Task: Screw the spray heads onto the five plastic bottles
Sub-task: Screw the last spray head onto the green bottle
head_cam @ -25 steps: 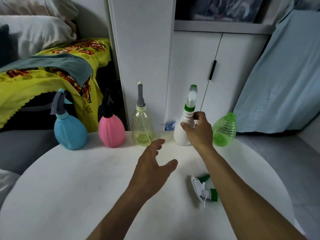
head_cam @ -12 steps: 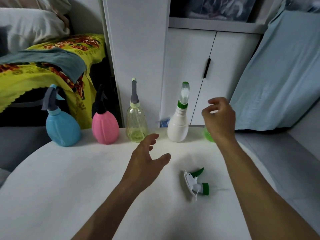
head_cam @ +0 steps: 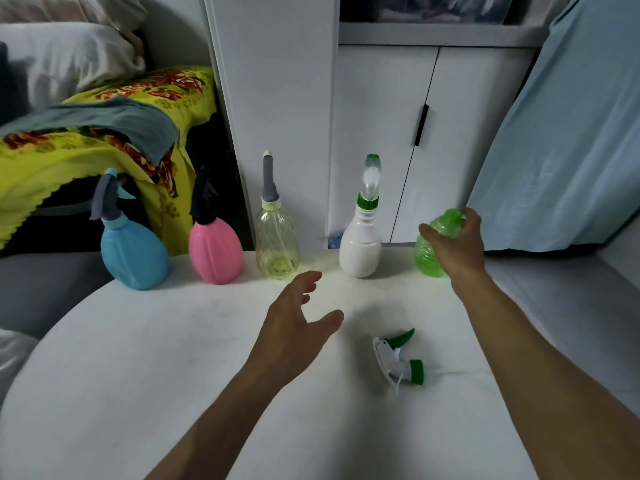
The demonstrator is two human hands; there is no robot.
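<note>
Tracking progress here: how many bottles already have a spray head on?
4: blue bottle, pink bottle, yellow bottle, white bottle, along the table's far edge. The green bottle has none.

A single view is supplied, taken from a camera worn on the head and directed forward and down across a round white table (head_cam: 145,368). The lens is wide-angle; the cabinet edges are bowed toward the frame borders. Both forearms are seen entering from 6 o'clock, so the near table edge lies close beneath the camera. A row of bottles (head_cam: 277,242) is ranged along the far edge toward 12 o'clock. A bed (head_cam: 69,147) is caught at 10 o'clock, a blue curtain (head_cam: 568,140) at 2 o'clock.
</note>
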